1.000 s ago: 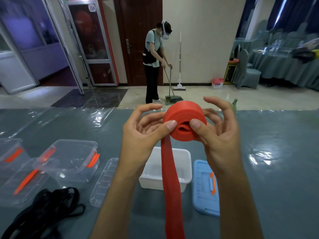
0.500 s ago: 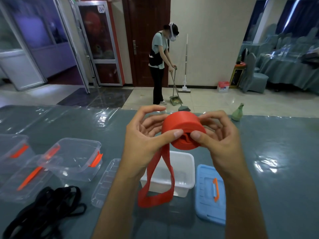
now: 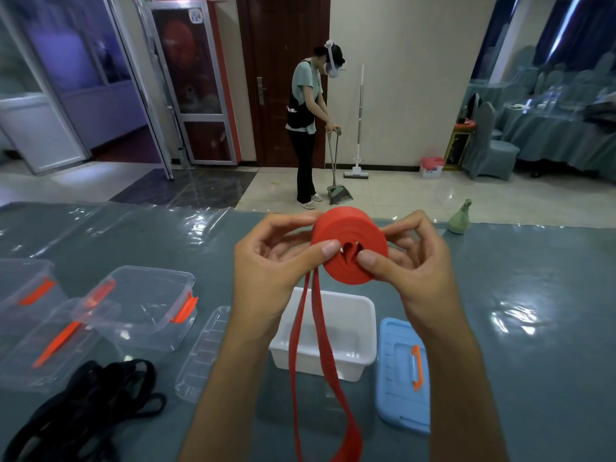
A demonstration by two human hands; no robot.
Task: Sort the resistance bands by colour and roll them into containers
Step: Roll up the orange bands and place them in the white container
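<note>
Both my hands hold a red resistance band (image 3: 350,248) wound into a thick roll above the table. My left hand (image 3: 266,261) pinches its left face with thumb and fingers, and my right hand (image 3: 413,261) grips the right side. A loose loop of the same band hangs from the roll toward the near edge, in front of the open white container (image 3: 361,331). A heap of black bands (image 3: 86,405) lies at the near left.
A blue lid (image 3: 400,371) with an orange handle lies right of the white container. Clear containers with orange clips (image 3: 140,305) and a clear lid (image 3: 203,355) sit left. Beyond the table a person (image 3: 306,121) sweeps the floor.
The roll has turned between my hands and sits a little lower in view. The hanging tail, first one straight strip, now dangles as a long loop reaching further down.
</note>
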